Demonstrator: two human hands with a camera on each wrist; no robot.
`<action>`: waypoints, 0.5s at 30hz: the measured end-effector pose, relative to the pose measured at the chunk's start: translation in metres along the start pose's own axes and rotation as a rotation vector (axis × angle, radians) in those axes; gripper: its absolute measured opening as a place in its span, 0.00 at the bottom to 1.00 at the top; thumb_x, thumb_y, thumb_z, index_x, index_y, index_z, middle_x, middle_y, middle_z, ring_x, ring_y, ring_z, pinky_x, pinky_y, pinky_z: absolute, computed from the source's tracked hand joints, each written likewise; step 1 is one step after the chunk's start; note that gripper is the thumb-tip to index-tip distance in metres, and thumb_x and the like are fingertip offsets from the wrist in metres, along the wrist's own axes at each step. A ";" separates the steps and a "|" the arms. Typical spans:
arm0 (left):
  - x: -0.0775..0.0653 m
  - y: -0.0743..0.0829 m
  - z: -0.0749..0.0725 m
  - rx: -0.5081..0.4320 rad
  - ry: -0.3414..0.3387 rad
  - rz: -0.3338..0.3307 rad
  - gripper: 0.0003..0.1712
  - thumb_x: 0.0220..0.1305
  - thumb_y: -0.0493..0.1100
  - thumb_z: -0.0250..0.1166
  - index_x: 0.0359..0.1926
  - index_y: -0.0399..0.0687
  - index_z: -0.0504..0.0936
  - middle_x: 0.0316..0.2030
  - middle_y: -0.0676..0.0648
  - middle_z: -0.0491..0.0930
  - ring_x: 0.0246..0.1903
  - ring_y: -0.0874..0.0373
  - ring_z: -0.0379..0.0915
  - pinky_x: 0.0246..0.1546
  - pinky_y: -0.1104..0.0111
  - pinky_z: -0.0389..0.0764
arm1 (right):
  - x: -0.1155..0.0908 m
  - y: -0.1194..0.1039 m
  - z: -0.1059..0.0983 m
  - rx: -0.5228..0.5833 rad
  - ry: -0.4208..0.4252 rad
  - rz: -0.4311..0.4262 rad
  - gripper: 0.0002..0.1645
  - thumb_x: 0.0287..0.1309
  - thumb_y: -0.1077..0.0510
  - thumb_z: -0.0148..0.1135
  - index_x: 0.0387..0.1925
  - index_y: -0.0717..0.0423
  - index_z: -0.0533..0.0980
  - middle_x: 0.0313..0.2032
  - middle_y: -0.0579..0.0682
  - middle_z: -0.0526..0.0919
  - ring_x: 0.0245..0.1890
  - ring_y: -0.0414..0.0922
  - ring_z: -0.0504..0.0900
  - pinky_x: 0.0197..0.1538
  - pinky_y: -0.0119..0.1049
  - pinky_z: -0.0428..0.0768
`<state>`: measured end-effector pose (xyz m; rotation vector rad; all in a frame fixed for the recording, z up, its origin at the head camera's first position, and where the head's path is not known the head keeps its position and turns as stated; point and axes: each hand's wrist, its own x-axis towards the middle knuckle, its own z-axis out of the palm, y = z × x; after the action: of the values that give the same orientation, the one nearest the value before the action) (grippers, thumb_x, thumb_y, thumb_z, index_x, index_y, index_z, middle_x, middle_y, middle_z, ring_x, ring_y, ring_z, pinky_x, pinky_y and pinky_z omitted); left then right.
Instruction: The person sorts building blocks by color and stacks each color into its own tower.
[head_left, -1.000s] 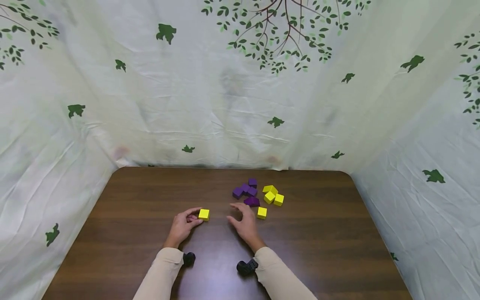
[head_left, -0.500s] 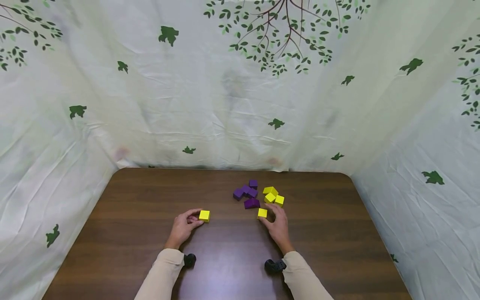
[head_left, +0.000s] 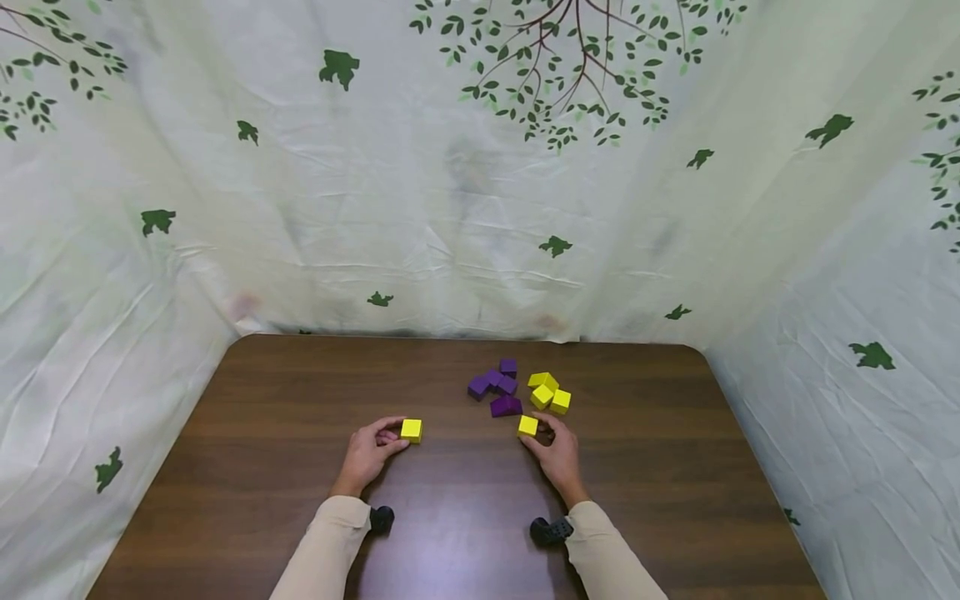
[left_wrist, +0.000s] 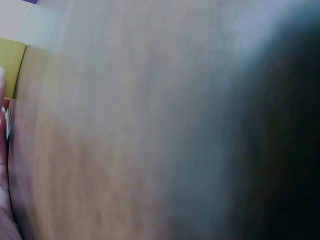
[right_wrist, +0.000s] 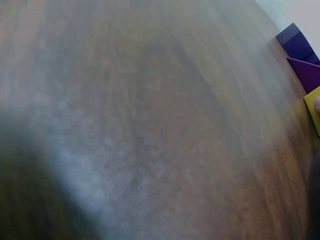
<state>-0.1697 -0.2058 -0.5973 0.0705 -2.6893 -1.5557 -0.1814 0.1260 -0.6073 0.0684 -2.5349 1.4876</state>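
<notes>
In the head view my left hand [head_left: 367, 454] pinches a yellow cube [head_left: 411, 430] between thumb and fingers, left of the table's middle. The same yellow cube [left_wrist: 11, 67] shows at the left edge of the left wrist view. My right hand [head_left: 557, 454] has thumb and fingertips on two sides of another yellow cube [head_left: 528, 426], near the piles. A corner of that yellow cube [right_wrist: 314, 107] appears at the right edge of the right wrist view, a fingertip on it. Just behind my right hand lies a purple block [head_left: 506, 406].
Several purple blocks [head_left: 492, 381] cluster toward the back of the brown table [head_left: 300, 383]. A small group of yellow blocks [head_left: 543, 394] lies to their right, close to my right fingertips. A leaf-patterned white curtain [head_left: 420, 208] surrounds the table's back and sides.
My right hand has moved right from the space between the cubes and now grips the yellow cube in front of the piles. The left hand stays put with its cube.
</notes>
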 end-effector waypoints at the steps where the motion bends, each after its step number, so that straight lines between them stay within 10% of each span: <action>1: 0.000 0.000 0.000 -0.002 -0.003 0.001 0.23 0.51 0.32 0.73 0.51 0.38 0.82 0.31 0.47 0.80 0.31 0.58 0.75 0.33 0.75 0.76 | 0.000 0.000 0.000 -0.002 0.002 0.005 0.24 0.47 0.63 0.74 0.49 0.59 0.80 0.38 0.54 0.82 0.39 0.49 0.79 0.42 0.41 0.79; 15: -0.001 0.000 0.000 -0.011 0.006 0.006 0.23 0.51 0.32 0.73 0.50 0.36 0.82 0.30 0.46 0.80 0.29 0.61 0.74 0.32 0.75 0.75 | -0.002 -0.005 0.001 0.005 0.005 -0.023 0.23 0.46 0.66 0.74 0.47 0.59 0.81 0.40 0.53 0.83 0.39 0.49 0.80 0.43 0.44 0.79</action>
<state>-0.1691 -0.2053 -0.5972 0.0673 -2.6740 -1.5657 -0.1786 0.1228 -0.6036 0.0940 -2.5179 1.4834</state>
